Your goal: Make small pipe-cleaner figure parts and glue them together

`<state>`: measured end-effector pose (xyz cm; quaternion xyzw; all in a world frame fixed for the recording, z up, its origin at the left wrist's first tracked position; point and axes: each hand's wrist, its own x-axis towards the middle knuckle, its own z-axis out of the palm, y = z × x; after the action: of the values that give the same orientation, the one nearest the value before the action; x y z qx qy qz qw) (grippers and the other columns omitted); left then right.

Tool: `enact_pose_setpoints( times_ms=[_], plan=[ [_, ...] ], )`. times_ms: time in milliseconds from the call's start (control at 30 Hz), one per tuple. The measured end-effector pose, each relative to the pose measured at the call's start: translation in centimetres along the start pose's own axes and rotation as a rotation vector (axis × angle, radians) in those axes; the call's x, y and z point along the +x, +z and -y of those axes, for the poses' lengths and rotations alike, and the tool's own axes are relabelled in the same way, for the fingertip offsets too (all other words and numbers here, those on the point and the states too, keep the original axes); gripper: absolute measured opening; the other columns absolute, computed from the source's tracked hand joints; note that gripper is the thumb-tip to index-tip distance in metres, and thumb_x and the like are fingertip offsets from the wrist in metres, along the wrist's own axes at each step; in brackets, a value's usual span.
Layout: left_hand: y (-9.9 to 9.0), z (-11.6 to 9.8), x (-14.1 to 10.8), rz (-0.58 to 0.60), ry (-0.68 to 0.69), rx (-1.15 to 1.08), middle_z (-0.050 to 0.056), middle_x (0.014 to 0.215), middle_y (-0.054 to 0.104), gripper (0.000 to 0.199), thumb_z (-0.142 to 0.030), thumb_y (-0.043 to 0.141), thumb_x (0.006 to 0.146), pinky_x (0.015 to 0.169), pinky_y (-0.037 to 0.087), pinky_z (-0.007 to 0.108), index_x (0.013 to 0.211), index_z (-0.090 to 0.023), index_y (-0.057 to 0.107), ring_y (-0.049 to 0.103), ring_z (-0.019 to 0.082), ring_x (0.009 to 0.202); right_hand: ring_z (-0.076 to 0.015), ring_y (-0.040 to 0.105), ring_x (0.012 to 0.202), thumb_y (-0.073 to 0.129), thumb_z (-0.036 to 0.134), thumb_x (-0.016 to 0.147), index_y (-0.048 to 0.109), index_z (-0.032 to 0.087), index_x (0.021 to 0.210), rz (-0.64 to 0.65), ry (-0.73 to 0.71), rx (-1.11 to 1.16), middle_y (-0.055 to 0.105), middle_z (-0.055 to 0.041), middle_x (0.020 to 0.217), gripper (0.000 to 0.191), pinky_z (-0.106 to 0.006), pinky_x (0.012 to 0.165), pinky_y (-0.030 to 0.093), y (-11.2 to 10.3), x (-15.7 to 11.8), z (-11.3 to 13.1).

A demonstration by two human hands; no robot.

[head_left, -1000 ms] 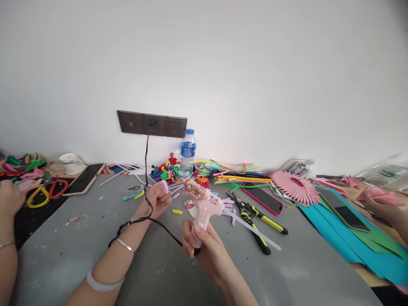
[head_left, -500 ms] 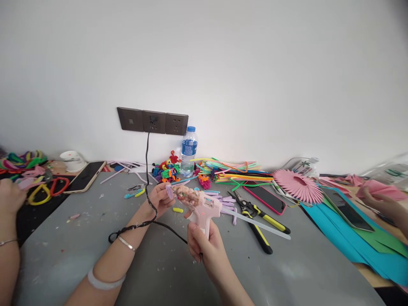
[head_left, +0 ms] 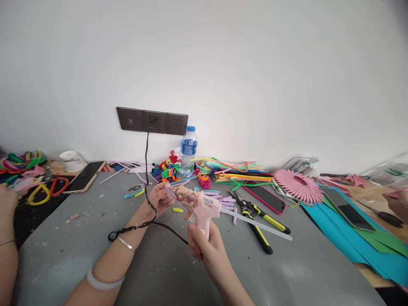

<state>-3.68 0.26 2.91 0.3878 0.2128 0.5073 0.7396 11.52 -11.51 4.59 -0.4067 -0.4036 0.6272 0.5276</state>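
My right hand (head_left: 204, 244) is wrapped round the handle of a pink glue gun (head_left: 204, 210), a clear glue stick (head_left: 258, 224) sticking out of its back. The gun's nozzle end points left at a small lilac fuzzy piece (head_left: 168, 191), pinched in the fingers of my left hand (head_left: 160, 199). Whether nozzle and piece touch is too small to tell. A black cord (head_left: 147, 170) hangs from the wall socket and crosses my left forearm. Beyond the gun lie several lilac pieces (head_left: 226, 199), and a short yellow piece (head_left: 177, 210) rests between my hands.
Yellow-black pliers (head_left: 255, 225) lie right of the gun, near a red-edged phone (head_left: 266, 197). A water bottle (head_left: 189, 153) stands by the wall beside bundled pipe cleaners (head_left: 236, 172). Blue paper (head_left: 338, 229) lies at right. Other people's hands show at both edges.
My hands and the glue gun have barely moved. At the right edge, another person's hand has drawn back rightward with pink paper, exposing black-handled scissors. The hand at the left edge has shifted slightly left.
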Motion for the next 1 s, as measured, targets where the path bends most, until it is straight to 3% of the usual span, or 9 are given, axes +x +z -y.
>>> enact_pose_setpoints(
  times_ms=[267,633,1000],
  plan=[
    [0.0,-0.2,0.3,-0.035,-0.005,-0.042,-0.012,0.044,0.018,0.055,-0.043,0.089,0.054,0.041,0.012,0.022,0.055,-0.019,0.040,0.012,0.003,0.039,-0.0044,0.024,0.040,0.062,0.056,0.082,0.052,0.016,0.095,0.010,0.013,-0.014,0.035,0.0116,0.048,0.042,-0.018,0.039,0.021,-0.2,-0.2,-0.1],
    [-1.2,0.3,0.7,-0.032,0.013,-0.037,-0.012,0.042,0.020,0.048,-0.037,0.087,0.057,0.041,0.015,0.022,0.056,-0.019,0.043,0.012,0.003,0.038,-0.0045,0.023,0.040,0.062,0.056,0.082,0.051,0.017,0.091,0.024,0.031,-0.027,0.035,0.0115,0.048,0.041,-0.019,0.040,0.020,-0.4,-0.3,-0.1],
    [-1.5,0.1,0.9,-0.081,0.015,-0.143,-0.012,0.049,0.011,0.058,-0.039,0.088,0.059,0.038,0.020,0.016,0.058,-0.019,0.033,0.014,0.004,0.038,-0.0047,0.024,0.041,0.065,0.057,0.079,0.054,0.016,0.094,0.008,0.065,-0.038,0.036,0.0106,0.050,0.045,-0.019,0.040,0.021,-0.6,-0.7,-0.3]
  ],
)
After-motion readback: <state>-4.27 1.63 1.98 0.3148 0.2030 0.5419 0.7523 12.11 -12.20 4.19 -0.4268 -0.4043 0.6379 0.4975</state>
